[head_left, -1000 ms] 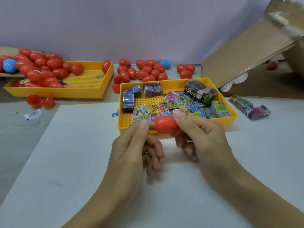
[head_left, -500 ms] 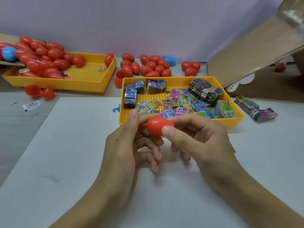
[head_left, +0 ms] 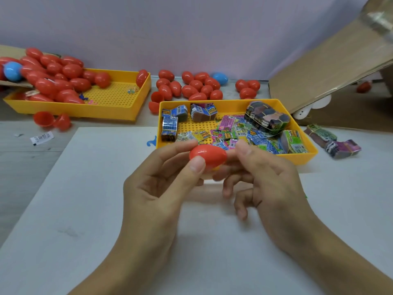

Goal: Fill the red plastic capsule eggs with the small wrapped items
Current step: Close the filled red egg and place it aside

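Note:
A closed red capsule egg (head_left: 209, 155) is held over the white board, just in front of the near yellow tray (head_left: 306, 155). My left hand (head_left: 158, 188) pinches its left end between thumb and index finger. My right hand (head_left: 265, 177) holds its right end with fingertips, the other fingers loosely curled below. The tray holds several small wrapped items (head_left: 225, 135) in bright packets and a dark bundled stack (head_left: 266, 118).
A second yellow tray (head_left: 119, 107) at the far left is heaped with red eggs (head_left: 55, 77) and one blue egg (head_left: 12, 70). More eggs (head_left: 191, 87) lie behind the near tray. Open egg halves (head_left: 52, 120) lie left. Cardboard box (head_left: 331, 67) and wrapped bundles (head_left: 333, 142) sit right.
My left thumb and index finger have moved onto the egg's left end. My right thumb has come off the egg's front, so my right fingertips hold only its right end.

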Demonstrator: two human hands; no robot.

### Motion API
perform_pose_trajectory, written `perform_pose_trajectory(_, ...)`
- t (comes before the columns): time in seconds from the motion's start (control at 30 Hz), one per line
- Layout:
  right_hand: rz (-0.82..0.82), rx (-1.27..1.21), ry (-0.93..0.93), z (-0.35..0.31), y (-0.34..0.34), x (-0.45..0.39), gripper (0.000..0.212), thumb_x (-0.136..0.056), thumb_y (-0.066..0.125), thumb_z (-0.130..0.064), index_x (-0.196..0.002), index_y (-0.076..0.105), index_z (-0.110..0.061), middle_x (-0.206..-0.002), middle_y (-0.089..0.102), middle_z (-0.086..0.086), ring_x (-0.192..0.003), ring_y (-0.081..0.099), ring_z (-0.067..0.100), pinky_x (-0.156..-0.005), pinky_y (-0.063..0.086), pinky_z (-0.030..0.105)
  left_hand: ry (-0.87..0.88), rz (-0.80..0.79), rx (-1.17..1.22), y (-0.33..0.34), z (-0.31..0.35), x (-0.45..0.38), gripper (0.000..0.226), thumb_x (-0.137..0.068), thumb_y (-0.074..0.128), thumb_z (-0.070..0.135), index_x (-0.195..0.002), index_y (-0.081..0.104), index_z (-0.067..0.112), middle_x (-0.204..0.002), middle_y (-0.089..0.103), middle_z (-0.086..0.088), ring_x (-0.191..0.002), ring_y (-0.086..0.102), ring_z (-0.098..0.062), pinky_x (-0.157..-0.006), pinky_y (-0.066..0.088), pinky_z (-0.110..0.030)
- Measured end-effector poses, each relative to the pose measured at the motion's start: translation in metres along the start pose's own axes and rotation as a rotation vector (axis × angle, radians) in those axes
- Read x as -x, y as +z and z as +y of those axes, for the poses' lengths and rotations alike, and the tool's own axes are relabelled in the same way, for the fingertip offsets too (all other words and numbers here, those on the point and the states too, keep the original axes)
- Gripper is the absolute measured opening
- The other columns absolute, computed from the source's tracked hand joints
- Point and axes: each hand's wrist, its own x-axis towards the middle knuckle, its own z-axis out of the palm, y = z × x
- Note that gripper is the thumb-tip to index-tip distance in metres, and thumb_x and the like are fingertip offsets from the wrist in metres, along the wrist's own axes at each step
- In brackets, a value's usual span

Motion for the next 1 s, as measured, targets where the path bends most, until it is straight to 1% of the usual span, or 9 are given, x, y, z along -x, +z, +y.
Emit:
perform_pose_trajectory(0.1, 0.001, 0.043, 0.001, 0.001, 0.001, 0.0, 0.046, -0.088, 0.06, -0.053, -0.077, 0.073, -0.01, -0.063, 0.067, 0.011, -0.045, 0.058, 0.018, -0.034, 0.038, 0.023, 0.027, -0.096, -0.047, 0.001, 0.0, 0.002, 0.03, -0.077, 0.073, 0.021, -0.106, 0.075, 0.028, -0.107, 0.076, -0.005, -0.094, 0.073, -0.022, -0.081, 0.056, -0.029)
perform_pose_trajectory(0.23, -0.011, 0.029, -0.076, 0.002, 0.0, 0.004, 0.021, -0.087, 0.065, -0.03, -0.083, 0.075, -0.011, -0.066, 0.069, 0.008, -0.05, 0.062, 0.018, -0.037, 0.042, 0.024, -0.038, -0.136, 0.001, -0.001, 0.0, 0.002, 0.04, -0.075, 0.071, 0.018, -0.115, 0.071, 0.019, -0.117, 0.073, -0.006, -0.104, 0.072, -0.026, -0.084, 0.058, -0.034)
perform_pose_trajectory(0.3, -0.022, 0.064, -0.132, 0.0, 0.0, 0.005, 0.016, -0.084, 0.069, -0.022, -0.096, 0.078, -0.017, -0.074, 0.073, 0.004, -0.059, 0.066, 0.016, -0.039, 0.046, 0.025, -0.061, -0.089, -0.052, 0.0, 0.001, 0.004, 0.037, -0.078, 0.068, 0.028, -0.113, 0.073, 0.018, -0.107, 0.075, -0.009, -0.093, 0.074, -0.032, -0.073, 0.061, -0.041)
perform_pose_trajectory(0.4, -0.025, 0.164, -0.166, 0.0, 0.001, 0.008, 0.03, -0.079, 0.075, -0.021, -0.108, 0.077, -0.027, -0.086, 0.075, 0.0, -0.071, 0.07, 0.015, -0.04, 0.047, 0.026, -0.08, -0.039, -0.162, 0.002, 0.006, 0.007, 0.038, -0.082, 0.061, 0.049, -0.106, 0.075, 0.024, -0.081, 0.071, -0.004, -0.072, 0.071, -0.021, -0.049, 0.059, -0.042)
perform_pose_trajectory(0.53, -0.051, 0.247, -0.219, 0.003, 0.002, 0.008, 0.037, -0.076, 0.076, -0.013, -0.108, 0.076, -0.032, -0.098, 0.071, -0.006, -0.079, 0.066, 0.011, -0.036, 0.046, 0.039, -0.151, 0.043, -0.134, 0.001, 0.009, 0.003, 0.045, -0.081, 0.058, 0.06, -0.088, 0.074, 0.019, -0.076, 0.058, -0.021, -0.05, 0.062, -0.017, -0.044, 0.056, -0.042)
perform_pose_trajectory(0.6, -0.056, 0.237, -0.221, 0.004, 0.001, 0.007, 0.037, -0.076, 0.074, -0.009, -0.106, 0.076, -0.031, -0.1, 0.07, -0.004, -0.079, 0.065, 0.012, -0.038, 0.047, 0.033, -0.174, 0.056, -0.111, 0.002, 0.01, 0.001, 0.039, -0.083, 0.066, 0.055, -0.082, 0.074, 0.018, -0.07, 0.059, -0.019, -0.046, 0.062, -0.019, -0.046, 0.056, -0.041)
perform_pose_trajectory(0.8, -0.033, 0.078, -0.128, 0.001, 0.0, 0.005, 0.036, -0.082, 0.066, -0.011, -0.112, 0.074, -0.028, -0.096, 0.074, -0.002, -0.072, 0.066, 0.015, -0.041, 0.046, 0.027, -0.06, 0.067, -0.053, 0.001, 0.003, 0.001, 0.018, -0.079, 0.071, 0.028, -0.09, 0.077, 0.015, -0.074, 0.073, -0.01, -0.065, 0.071, -0.021, -0.063, 0.061, -0.031)
perform_pose_trajectory(0.9, 0.042, 0.098, -0.076, -0.001, -0.002, 0.003, 0.024, -0.086, 0.064, -0.036, -0.094, 0.076, -0.018, -0.076, 0.07, 0.008, -0.056, 0.057, 0.036, -0.037, 0.041, 0.026, -0.046, 0.046, -0.066, 0.0, 0.001, 0.001, 0.027, -0.071, 0.076, 0.028, -0.096, 0.077, 0.018, -0.09, 0.077, -0.008, -0.08, 0.075, -0.024, -0.073, 0.059, -0.026)
perform_pose_trajectory(1.0, 0.048, 0.103, -0.047, -0.002, 0.0, 0.002, 0.037, -0.086, 0.062, -0.046, -0.078, 0.071, -0.011, -0.067, 0.068, 0.01, -0.045, 0.054, 0.024, -0.034, 0.037, 0.023, -0.028, -0.012, -0.105, -0.001, 0.0, 0.002, 0.029, -0.072, 0.076, 0.014, -0.101, 0.078, 0.021, -0.097, 0.078, -0.003, -0.091, 0.075, -0.019, -0.078, 0.057, -0.021)
